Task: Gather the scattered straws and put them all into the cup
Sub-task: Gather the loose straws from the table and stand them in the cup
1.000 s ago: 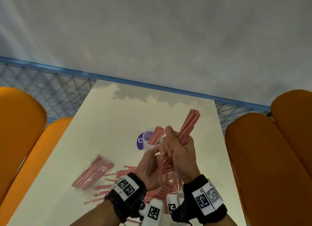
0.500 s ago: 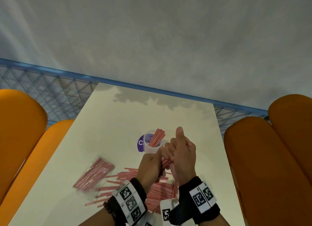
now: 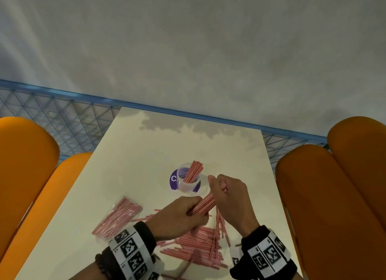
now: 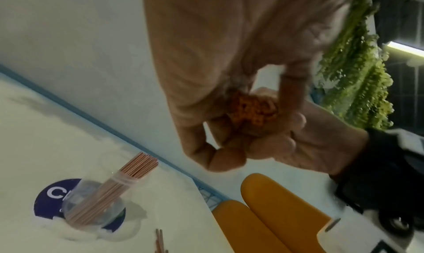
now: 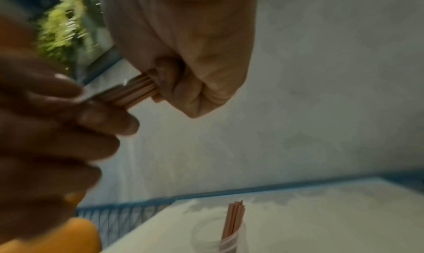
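A clear plastic cup (image 3: 189,184) stands mid-table on a purple sticker, with a bunch of red-and-white striped straws (image 3: 194,171) leaning in it. Just near and right of the cup, both hands hold one bundle of straws (image 3: 205,202) slanted above the table. My left hand (image 3: 181,213) grips its near end, and my right hand (image 3: 227,192) grips its far end. In the left wrist view my left hand (image 4: 229,93) curls round the bundle's end (image 4: 252,112). The right wrist view shows my right hand (image 5: 188,61) closed on the bundle (image 5: 135,92). Several loose straws (image 3: 198,244) lie under my hands.
A clear bag of straws (image 3: 118,217) lies on the table at the left. Orange seat backs (image 3: 325,206) flank the narrow cream table (image 3: 146,150) on both sides. A blue rail (image 3: 188,112) and a grey wall stand behind the far edge.
The bundle, held up high a second ago, has come down to just above the table beside the cup. My hands have slid apart to its two ends.
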`<state>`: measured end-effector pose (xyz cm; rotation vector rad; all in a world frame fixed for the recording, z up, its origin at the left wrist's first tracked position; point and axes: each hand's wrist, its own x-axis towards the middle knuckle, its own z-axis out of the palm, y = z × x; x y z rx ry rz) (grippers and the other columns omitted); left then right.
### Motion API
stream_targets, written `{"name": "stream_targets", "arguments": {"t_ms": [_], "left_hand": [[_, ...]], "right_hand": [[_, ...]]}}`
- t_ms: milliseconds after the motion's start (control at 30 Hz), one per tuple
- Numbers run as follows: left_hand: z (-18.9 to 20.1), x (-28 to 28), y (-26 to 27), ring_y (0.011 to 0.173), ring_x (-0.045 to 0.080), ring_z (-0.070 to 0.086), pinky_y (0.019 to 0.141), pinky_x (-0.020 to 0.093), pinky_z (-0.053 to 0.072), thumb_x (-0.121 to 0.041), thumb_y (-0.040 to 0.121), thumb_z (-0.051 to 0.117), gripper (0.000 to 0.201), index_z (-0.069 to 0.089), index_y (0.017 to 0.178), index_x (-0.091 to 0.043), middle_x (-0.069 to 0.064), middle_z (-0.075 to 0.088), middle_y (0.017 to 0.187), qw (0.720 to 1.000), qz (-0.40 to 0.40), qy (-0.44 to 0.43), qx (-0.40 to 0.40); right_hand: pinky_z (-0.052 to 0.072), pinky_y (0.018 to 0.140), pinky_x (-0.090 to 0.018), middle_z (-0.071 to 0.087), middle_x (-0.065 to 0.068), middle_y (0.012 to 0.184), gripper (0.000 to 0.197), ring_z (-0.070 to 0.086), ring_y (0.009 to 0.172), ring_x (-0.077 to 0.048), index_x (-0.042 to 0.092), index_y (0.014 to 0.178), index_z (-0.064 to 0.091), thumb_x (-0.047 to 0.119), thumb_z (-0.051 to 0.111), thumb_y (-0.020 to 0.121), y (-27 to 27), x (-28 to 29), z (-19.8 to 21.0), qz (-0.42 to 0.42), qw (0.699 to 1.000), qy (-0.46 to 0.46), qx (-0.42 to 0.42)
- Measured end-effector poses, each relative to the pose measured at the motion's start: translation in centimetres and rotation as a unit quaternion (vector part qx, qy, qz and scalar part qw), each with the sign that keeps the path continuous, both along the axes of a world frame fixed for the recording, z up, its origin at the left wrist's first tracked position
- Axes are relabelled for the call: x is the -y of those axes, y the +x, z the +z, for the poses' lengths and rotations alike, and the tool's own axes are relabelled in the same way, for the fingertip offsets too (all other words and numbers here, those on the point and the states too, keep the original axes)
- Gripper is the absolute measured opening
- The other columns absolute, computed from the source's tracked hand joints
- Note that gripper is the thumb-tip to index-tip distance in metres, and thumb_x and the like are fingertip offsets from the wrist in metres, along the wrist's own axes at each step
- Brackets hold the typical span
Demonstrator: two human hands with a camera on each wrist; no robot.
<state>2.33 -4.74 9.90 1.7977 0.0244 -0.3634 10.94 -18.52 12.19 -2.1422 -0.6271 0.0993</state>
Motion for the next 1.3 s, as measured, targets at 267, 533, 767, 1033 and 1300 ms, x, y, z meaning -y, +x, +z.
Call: {"name": "stream_targets", "arguments": {"t_ms": [267,533,767,1033,1300], "left_hand": [[-0.6,1.9,0.1,0.040,0.008,0.035,0.046,0.013,0.031,-0.036,0.098,0.051,0.042,0.051,0.062,-0.016,-0.004,0.042,0.050,0.982,0.095,0.162,-0.026],[0.1,1.9,0.3,0.040,0.008,0.041,0.044,0.009,0.033,-0.006,0.089,0.053,0.042,0.041,0.053,-0.023,-0.010,0.041,0.047,0.971,0.125,0.199,0.044],[-0.4,1.1,2.9,0.041,0.001,0.048,0.045,0.010,0.036,-0.005,0.088,0.057,0.038,0.046,0.056,-0.023,-0.013,0.048,0.041,0.981,0.127,0.133,0.055],[-4.0,-6.1,7.4,0.092,0.010,0.055,0.076,0.021,0.042,-0.057,0.073,0.075,0.049,0.051,0.104,-0.028,-0.016,0.052,0.096,0.968,0.009,0.248,0.029],[-10.0,-7.1,14.0,0.150,0.024,0.010,0.119,0.052,0.016,-0.059,0.050,0.087,0.143,-0.005,0.154,-0.023,-0.001,0.001,0.164,0.911,-0.037,0.408,-0.049]], "right_hand": [[0.039,0.058,-0.012,0.060,0.005,0.067,0.031,0.054,0.064,-0.010,0.012,0.075,0.060,0.030,0.051,0.099,-0.6,-0.9,-0.7,0.051,0.999,-0.016,-0.003],[0.036,0.055,-0.015,0.050,0.008,0.059,0.038,0.051,0.057,-0.008,0.026,0.067,0.047,0.039,0.041,0.102,-2.1,-1.6,-0.7,0.087,0.992,-0.083,0.030],[0.034,0.056,-0.025,0.049,0.003,0.053,0.044,0.044,0.051,-0.019,0.018,0.061,0.046,0.043,0.046,0.098,1.8,-2.3,-1.6,0.106,0.981,-0.151,0.063],[0.040,0.053,-0.040,0.043,0.000,0.049,0.048,0.039,0.051,-0.022,0.018,0.058,0.032,0.040,0.044,0.099,8.9,0.0,-3.8,-0.018,0.972,-0.228,0.055],[0.026,0.048,-0.029,0.042,0.004,0.053,0.040,0.046,0.053,-0.028,0.014,0.071,0.043,0.038,0.039,0.103,12.5,-4.0,-5.1,-0.040,0.952,-0.272,0.133]]}}
